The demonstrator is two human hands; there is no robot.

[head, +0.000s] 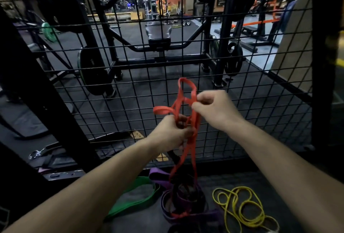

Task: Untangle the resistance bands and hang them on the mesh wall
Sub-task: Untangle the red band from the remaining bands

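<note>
A red resistance band (186, 151) hangs tangled in front of the black mesh wall (130, 76). My left hand (172, 133) grips its knotted middle with curled fingers. Just above and to the right, my right hand (214, 109) pinches a loop of the same band. The band's lower end trails down into a heap on the floor. In that heap lie a purple band (189, 197), a green band (134, 195) to its left and a thin yellow band (242, 208) to its right.
A metal carabiner with a strap (35, 153) lies on the floor at the left, by a slanted black post (37, 84). Behind the mesh stand a weight rack with plates (93, 70) and a bench. A black upright (323, 56) frames the mesh on the right.
</note>
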